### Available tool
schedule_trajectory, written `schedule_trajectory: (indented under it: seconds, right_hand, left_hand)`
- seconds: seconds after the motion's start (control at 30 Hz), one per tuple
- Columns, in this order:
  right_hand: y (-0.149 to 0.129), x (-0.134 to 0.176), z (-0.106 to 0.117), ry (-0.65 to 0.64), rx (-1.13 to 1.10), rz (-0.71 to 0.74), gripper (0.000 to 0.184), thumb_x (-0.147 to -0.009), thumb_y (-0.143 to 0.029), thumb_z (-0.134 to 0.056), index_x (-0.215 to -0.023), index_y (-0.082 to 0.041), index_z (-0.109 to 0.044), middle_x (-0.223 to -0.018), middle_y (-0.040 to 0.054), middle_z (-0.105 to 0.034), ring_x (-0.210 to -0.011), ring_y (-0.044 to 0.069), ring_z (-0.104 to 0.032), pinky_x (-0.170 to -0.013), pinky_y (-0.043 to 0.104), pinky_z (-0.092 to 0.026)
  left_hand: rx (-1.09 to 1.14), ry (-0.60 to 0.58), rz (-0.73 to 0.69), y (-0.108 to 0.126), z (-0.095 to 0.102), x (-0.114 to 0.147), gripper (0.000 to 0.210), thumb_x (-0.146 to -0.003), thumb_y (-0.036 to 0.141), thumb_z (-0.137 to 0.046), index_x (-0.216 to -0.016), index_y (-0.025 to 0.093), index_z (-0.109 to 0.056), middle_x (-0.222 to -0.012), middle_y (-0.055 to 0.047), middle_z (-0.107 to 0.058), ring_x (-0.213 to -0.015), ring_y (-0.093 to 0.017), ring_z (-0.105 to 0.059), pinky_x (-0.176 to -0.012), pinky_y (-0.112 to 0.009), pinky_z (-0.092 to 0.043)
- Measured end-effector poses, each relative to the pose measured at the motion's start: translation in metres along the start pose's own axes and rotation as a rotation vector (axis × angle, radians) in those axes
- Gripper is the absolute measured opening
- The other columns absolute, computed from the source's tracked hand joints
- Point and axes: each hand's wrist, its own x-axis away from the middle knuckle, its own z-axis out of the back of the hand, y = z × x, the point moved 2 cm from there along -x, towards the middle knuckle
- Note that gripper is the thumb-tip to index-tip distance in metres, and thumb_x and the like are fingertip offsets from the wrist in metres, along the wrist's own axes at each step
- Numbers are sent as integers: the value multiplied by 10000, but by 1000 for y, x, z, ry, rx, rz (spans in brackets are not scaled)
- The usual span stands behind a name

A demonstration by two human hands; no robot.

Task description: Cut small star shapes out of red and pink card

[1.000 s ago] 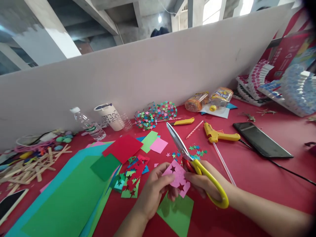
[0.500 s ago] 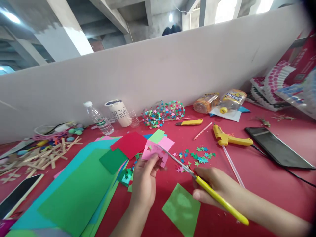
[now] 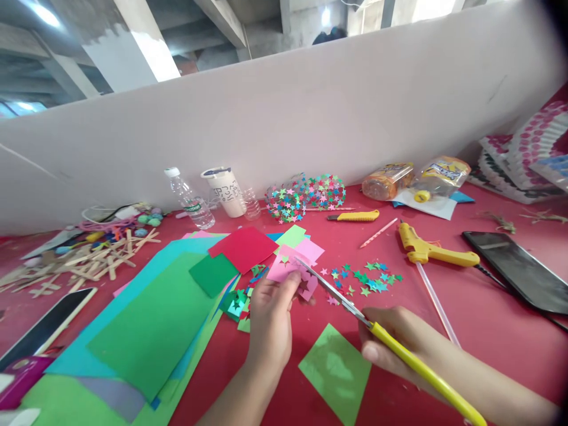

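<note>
Between the thumb and fingers of my left hand (image 3: 271, 316) is a piece of pink paper (image 3: 279, 266) with star-shaped holes in it. My right hand (image 3: 394, 334) grips yellow-handled scissors (image 3: 339, 294), whose metal blades point up and left to the pink paper's right side. Whether the tips touch the paper I cannot tell. Right of the paper lie loose green, blue and pink paper stars (image 3: 375, 284). A light green paper square (image 3: 337, 374) rests below, between my two forearms. Left of my left hand are green paper scraps (image 3: 235, 305).
Coloured sheets (image 3: 155, 319) spread at left, beside wooden sticks (image 3: 109, 260) and a phone (image 3: 48, 331). Behind stand a water bottle (image 3: 190, 201), a cup (image 3: 226, 195) and a star-covered bottle (image 3: 306, 195). A box cutter (image 3: 355, 216), a yellow glue gun (image 3: 435, 251) and a black tablet (image 3: 515, 266) lie right.
The camera view has turned slightly, moving everything right in the picture. The pink paper in my left hand has tilted a little against the scissor blades. Both hands keep their hold.
</note>
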Motion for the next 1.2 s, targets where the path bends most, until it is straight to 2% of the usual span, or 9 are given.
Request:
schedule_trajectory:
  seconds: [0.17,0.37,0.47,0.73,0.93,1.13,1.2]
  right_hand:
    - [2,1,-2,2,8,-29,702,-806,-920,-324,-716,-230,-414,-646,-65,-355,-575,135,-312,-498,267,-243]
    - [-4,3,-8,-40,-89,-74,665,-836,-895,-322,-712,-244,-368,-656,-70,-306,-538,122,-345,-452,245,-255]
    - [-8,3,-9,-39,-78,-105,681,-829,-910,-276,-717,-244,-369,-660,-59,-342,-546,125,-369,-436,229,-289]
    - [-6,6,-9,-66,-104,-165,651,-849,-882,-321,-733,-243,-376,-672,-51,-386,-524,113,-385,-397,195,-315]
    - [-3,3,-7,-16,-40,-131,664,-828,-893,-339,-710,-241,-382,-651,-48,-360,-535,125,-354,-402,219,-282]
    - [-4,5,-7,-21,-59,-221,666,-801,-904,-389,-728,-242,-399,-664,-46,-371,-550,129,-362,-412,227,-252]
    - [-3,5,-7,-4,-51,-203,669,-801,-905,-384,-725,-241,-400,-660,-48,-368,-558,133,-351,-431,240,-247]
  left_hand:
    - [17,-48,46,-1,-3,3,213,-660,301,-807,-669,151,-656,-599,4,-639,-519,-125,-595,-470,-229,-470]
    - [86,-76,100,1,-7,7,198,-656,275,-817,-663,154,-660,-601,7,-644,-516,-113,-589,-476,-225,-503]
    - [90,-78,104,0,-7,8,195,-653,272,-819,-663,150,-668,-600,3,-641,-509,-108,-582,-451,-211,-488]
    - [108,-91,119,-3,-6,8,183,-685,274,-807,-660,153,-671,-596,10,-637,-508,-102,-580,-485,-222,-515]
    - [77,-94,94,0,-7,7,184,-677,265,-801,-653,152,-657,-581,11,-619,-506,-108,-571,-458,-215,-488]
    - [52,-133,17,-1,-2,4,140,-760,261,-751,-692,152,-696,-618,1,-641,-511,-94,-566,-448,-191,-455]
    - [49,-145,1,-2,-1,4,133,-774,258,-745,-702,154,-706,-632,-2,-651,-513,-91,-568,-450,-188,-454]
